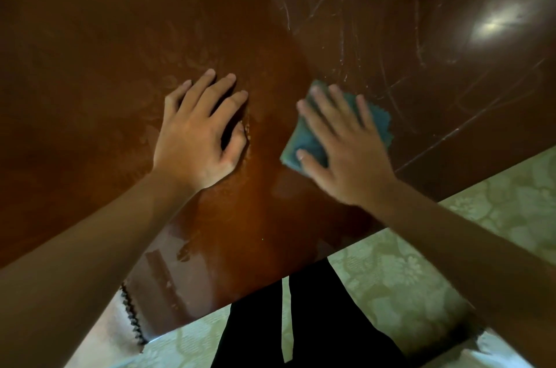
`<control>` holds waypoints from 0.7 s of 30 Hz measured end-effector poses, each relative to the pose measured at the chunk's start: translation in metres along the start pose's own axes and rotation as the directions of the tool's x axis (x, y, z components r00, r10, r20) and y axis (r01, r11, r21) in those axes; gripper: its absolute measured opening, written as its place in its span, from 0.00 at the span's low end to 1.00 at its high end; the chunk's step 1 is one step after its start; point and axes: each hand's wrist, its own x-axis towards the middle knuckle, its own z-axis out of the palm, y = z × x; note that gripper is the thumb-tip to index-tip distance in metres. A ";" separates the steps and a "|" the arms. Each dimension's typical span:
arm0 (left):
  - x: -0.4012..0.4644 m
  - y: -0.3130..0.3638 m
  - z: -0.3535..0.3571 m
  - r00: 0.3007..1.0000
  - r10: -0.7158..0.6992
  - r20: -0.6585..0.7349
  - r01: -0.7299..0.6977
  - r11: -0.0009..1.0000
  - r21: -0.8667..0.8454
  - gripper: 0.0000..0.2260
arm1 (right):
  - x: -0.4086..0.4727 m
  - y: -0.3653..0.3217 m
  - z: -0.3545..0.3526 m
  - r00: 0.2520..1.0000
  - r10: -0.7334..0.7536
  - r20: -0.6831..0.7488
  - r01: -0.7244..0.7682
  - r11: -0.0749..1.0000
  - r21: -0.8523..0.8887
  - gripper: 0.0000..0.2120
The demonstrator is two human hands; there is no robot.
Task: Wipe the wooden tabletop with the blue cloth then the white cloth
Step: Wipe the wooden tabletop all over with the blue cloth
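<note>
Flat right hand (pixel 337 139) pressing blue cloth (pixel 304 139) onto the wooden surface (pixel 120 36), left hand (pixel 198 130) open, bracing beside; best kept flat, overlapping strokes toward streaked far side.

Dim, warm-toned shot. 1 bright glare spot (pixel 496 21) upper right on the glossy wooden tabletop (pixel 90 51), lighting up smear streaks nearby. Right hand (pixel 340 145) slightly motion-blurred. Wide-angle bending at edges; corners dark, soft.

Both hands lie palm-down with fingers straight, left hand (pixel 198 136) splayed, right hand (pixel 340 145) slightly blurred, arms outstretched.
</note>
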 end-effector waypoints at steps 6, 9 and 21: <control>0.001 0.000 0.000 1.000 -0.021 0.021 0.021 1.000 -0.006 0.21 | 0.008 0.005 -0.004 0.999 0.052 -0.002 -0.052 0.998 -0.035 0.35; 0.003 0.000 -0.002 0.994 -0.093 0.054 0.092 0.996 0.020 0.25 | 0.015 -0.035 0.001 0.998 -0.066 0.012 0.066 0.998 0.001 0.35; 0.003 0.002 -0.004 0.990 -0.132 0.056 0.131 0.991 0.026 0.22 | 0.063 0.039 -0.019 0.985 -0.153 0.073 0.158 0.985 -0.063 0.34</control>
